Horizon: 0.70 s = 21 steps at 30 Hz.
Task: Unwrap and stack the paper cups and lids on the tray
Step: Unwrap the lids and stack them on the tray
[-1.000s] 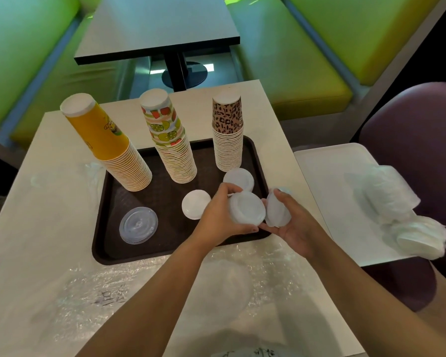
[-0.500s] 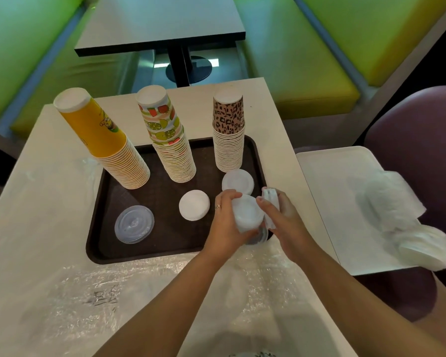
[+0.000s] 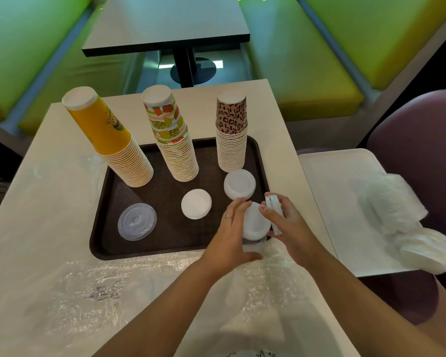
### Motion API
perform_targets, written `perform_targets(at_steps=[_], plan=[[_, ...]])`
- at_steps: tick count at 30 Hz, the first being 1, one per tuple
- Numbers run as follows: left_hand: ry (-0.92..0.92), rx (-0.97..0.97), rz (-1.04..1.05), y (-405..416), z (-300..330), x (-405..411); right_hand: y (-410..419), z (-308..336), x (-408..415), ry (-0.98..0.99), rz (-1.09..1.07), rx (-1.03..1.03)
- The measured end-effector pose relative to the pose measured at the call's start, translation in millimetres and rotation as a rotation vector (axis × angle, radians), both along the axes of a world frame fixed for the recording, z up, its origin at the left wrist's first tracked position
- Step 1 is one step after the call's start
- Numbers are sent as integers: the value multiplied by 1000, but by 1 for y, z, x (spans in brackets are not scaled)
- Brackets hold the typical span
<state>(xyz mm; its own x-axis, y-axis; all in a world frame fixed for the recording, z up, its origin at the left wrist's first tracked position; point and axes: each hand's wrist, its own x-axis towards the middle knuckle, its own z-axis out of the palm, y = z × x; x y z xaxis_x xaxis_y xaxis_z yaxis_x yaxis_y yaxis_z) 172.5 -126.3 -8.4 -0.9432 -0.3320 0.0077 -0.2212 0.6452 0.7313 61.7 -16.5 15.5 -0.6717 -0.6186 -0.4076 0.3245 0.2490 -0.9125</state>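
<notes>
Lids, white plastic: a stack of white lids (image 3: 255, 224) sits at the near right corner of the brown tray (image 3: 165, 243), cupped between both hands. Left hand (image 3: 232, 228) wraps its left side, fingers curled round it, a ring on one finger. Right hand (image 3: 286, 222) pinches a small bundle of lids (image 3: 273, 210) held on edge, touching the stack's right side.

Elsewhere on the tray: a second white lid stack (image 3: 240, 185) just far of the hands, a single white lid pile (image 3: 196, 203) mid-tray, a clear lid (image 3: 136, 221) near left. Three upturned cup stacks along the far edge: orange cups (image 3: 105, 132), fruit-print cups (image 3: 169, 130), leopard-print cups (image 3: 232, 127). Loose plastic wrap (image 3: 139, 287) covers the near desk (image 3: 276, 119). Further wrapped lids (image 3: 410, 228) lie on a white tray (image 3: 327, 202) to the right, not yet opened.

Step in hand, as I judge it: merging the edge-held bundle onto the stack. Advice: turn the bundle flat, same face up as the stack, before lowering; steady the stack with the left hand so it does not slide onto the tray rim; press lightly so the lids nest without jamming. Stack sits close to the tray edge, so it could tip onto the wrap.
</notes>
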Motion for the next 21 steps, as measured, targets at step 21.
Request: perform_targets(at_steps=[21], plan=[[104,-117,104,-14,0,-3,-16,10,4,233,35,115]])
